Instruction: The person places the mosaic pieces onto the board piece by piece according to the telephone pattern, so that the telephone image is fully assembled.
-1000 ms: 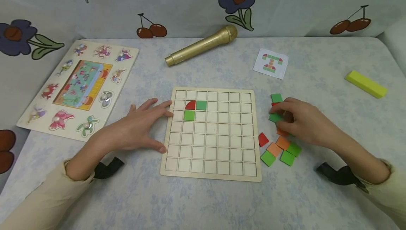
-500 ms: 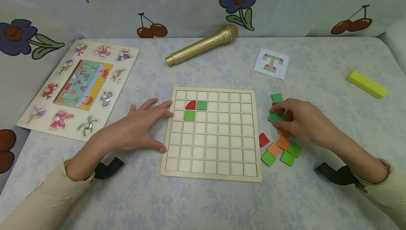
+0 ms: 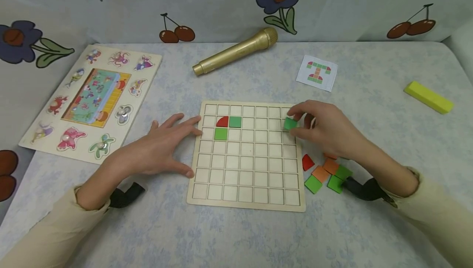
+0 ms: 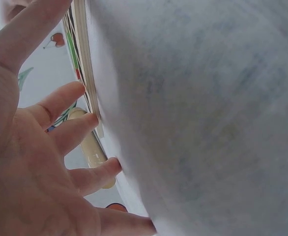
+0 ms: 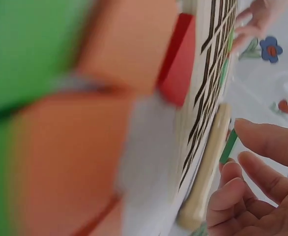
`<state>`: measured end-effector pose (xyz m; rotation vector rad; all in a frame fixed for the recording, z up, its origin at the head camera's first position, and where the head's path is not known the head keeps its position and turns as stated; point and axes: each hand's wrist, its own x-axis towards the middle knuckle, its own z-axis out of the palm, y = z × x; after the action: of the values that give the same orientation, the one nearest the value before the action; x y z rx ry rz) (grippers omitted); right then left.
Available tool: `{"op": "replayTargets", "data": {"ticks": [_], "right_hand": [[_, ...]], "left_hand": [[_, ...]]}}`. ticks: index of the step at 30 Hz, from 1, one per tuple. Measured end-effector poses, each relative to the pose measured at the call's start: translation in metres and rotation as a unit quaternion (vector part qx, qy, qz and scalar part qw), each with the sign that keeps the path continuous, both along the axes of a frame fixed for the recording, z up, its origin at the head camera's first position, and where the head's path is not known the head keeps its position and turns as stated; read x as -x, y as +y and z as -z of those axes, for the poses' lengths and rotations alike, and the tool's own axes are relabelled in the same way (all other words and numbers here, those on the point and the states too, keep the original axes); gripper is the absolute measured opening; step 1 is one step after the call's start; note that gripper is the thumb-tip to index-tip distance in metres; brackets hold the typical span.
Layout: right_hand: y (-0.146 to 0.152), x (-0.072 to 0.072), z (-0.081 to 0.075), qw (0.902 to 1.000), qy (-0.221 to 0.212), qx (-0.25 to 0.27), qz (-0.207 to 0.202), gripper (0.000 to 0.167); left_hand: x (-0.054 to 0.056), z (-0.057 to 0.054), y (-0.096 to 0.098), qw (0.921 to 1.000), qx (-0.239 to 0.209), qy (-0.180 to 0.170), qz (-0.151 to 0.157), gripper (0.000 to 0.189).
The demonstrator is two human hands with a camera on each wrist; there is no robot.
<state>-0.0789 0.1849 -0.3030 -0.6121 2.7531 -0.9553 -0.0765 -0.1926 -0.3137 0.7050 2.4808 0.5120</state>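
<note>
A square wooden grid board lies in the middle of the table. In its upper left cells sit a red quarter-circle tile, a green square tile and a lighter green tile. My left hand spreads its straight fingers along the board's left edge, with thumb and fingertips touching it. Between thumb and fingers my right hand pinches another green tile above the right-hand column; the right wrist view shows this held tile edge-on.
Loose orange tiles, green tiles and a red quarter-circle lie right of the board, partly under my right arm. Behind are a gold microphone and a pattern card. A peg puzzle stands left, a yellow block far right.
My right hand has lifted a green tile from the loose pieces and carried it left over the board's right edge. The left hand stays where it was.
</note>
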Motion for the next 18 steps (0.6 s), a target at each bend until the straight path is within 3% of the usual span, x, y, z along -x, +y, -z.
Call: {"op": "replayTargets", "data": {"ticks": [10, 18], "right_hand": [[-0.058, 0.024, 0.008, 0.9979, -0.047, 0.011, -0.042, 0.029], [-0.078, 0.032, 0.012, 0.9964, -0.049, 0.017, -0.066, 0.030]], "left_hand": [[0.001, 0.000, 0.000, 1.0000, 0.005, 0.003, 0.005, 0.089], [0.001, -0.003, 0.002, 1.0000, 0.004, -0.001, 0.003, 0.088]]}}
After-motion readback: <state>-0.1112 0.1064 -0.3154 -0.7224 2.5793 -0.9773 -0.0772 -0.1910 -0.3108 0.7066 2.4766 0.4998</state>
